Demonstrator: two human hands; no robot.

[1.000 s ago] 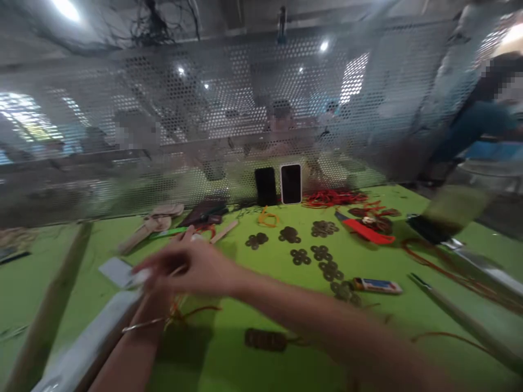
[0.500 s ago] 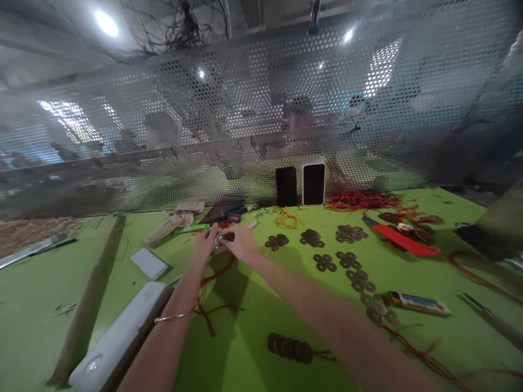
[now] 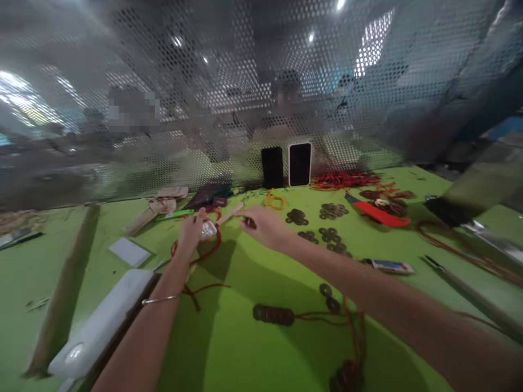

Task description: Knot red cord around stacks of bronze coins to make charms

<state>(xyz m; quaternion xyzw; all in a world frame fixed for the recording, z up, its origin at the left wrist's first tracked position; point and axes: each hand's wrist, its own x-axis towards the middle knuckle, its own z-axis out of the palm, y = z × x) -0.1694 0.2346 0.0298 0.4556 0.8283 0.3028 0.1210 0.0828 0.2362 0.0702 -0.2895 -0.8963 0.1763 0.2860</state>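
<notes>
Two hands now apart | left hand [image 3: 190,233] alone holds shiny piece [image 3: 208,231] | right hand [image 3: 265,226] curled at wooden stick [image 3: 227,215], grip unclear

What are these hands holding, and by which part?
The left hand holds a shiny whitish thing by its left edge. The right hand has its fingertips near a flat tan stick; whether it grips anything cannot be told.

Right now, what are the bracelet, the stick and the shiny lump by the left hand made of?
The bracelet looks like polished metal: thin, silvery, glinting. The stick seems matte wood: flat and pale tan. The lump by the left hand is glossy with bright glints, maybe plastic or glass; blur leaves it open.
</notes>
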